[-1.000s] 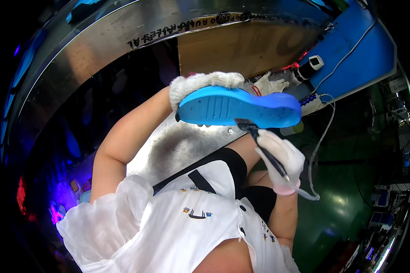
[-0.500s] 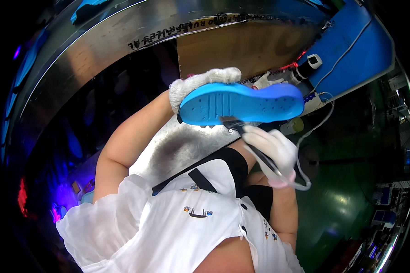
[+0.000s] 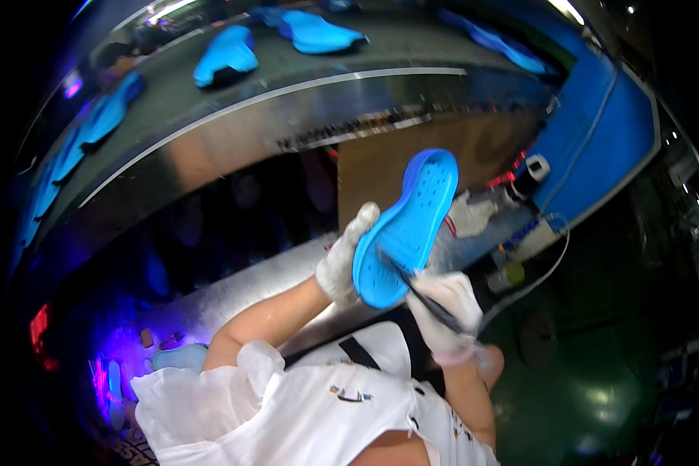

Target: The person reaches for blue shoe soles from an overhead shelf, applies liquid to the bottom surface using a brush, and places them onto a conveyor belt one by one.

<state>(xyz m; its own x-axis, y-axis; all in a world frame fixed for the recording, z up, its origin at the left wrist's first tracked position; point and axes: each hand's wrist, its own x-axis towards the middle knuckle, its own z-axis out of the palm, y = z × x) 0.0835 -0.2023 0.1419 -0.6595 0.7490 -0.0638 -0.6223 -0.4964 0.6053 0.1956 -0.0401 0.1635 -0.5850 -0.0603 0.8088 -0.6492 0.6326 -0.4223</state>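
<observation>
A blue shoe sole (image 3: 431, 194) is held up in front of me, tilted with its far end raised and its hollowed, dotted face toward me. My gloved left hand (image 3: 346, 260) grips its left edge near the lower end. In my gloved right hand (image 3: 446, 307) is a brush with a dark handle (image 3: 431, 301). Its tip reaches onto the sole's face near the lower middle. Motion blurs the brush and the right fingers somewhat.
Several blue soles (image 3: 225, 56) lie on a dark conveyor belt (image 3: 171, 89) beyond a metal edge. Below stand a cardboard sheet (image 3: 373, 175) and a metal ledge (image 3: 245, 283). A pale glove (image 3: 474, 217), a small jar (image 3: 506, 277), a thin hose (image 3: 547, 268) and a blue panel (image 3: 598, 124) are at right.
The sole has turned from nearly level to steeply tilted. The brush tip has moved from its near edge onto its face. My view has shifted, showing more of the belt.
</observation>
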